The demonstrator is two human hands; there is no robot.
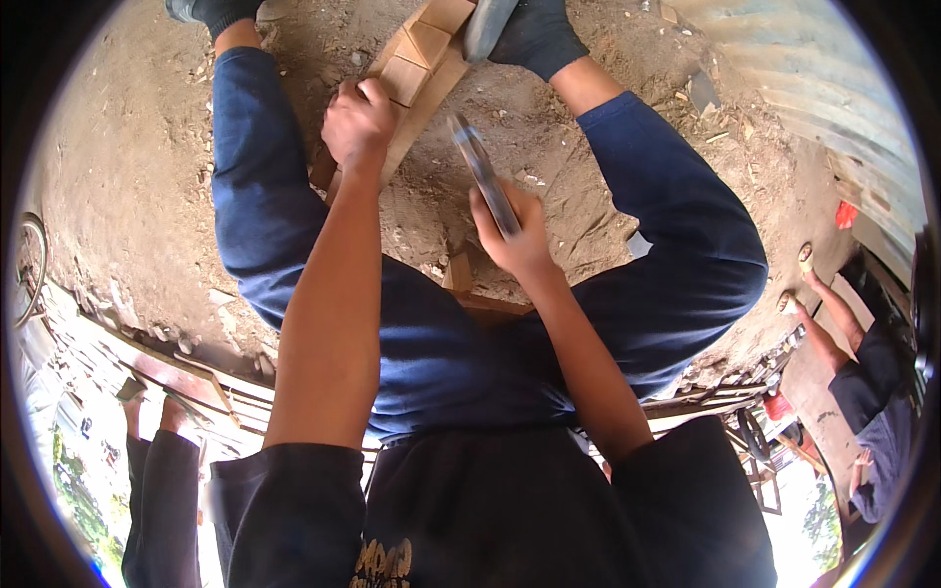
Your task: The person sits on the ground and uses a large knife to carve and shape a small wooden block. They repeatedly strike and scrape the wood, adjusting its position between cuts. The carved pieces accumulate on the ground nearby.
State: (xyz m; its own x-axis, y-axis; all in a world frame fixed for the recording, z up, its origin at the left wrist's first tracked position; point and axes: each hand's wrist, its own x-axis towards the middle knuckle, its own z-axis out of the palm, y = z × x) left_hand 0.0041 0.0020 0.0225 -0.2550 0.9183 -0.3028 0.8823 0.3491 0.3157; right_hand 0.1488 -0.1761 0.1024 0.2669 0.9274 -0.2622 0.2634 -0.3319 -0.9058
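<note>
My left hand (359, 125) is closed at the near end of a wooden piece (404, 78), with its thumb against the wood; the fingertips are hidden. Square and triangular faces show along that piece, which lies on a pale wooden board (423, 120) on the ground. To the right of the board, my right hand (515, 231) grips a narrow, dark, metal-looking tool (484, 176). The tool points up and away from me, apart from the wood. Motion blurs it, so its exact kind is unclear.
My sandalled right foot (487, 27) is beside the wood's far end. A small wood offcut (458, 272) lies between my legs on dirt strewn with chips. Corrugated metal sheeting (814, 69) stands at the right. Other people (867, 392) are at both sides, and a bicycle wheel (33, 269) is far left.
</note>
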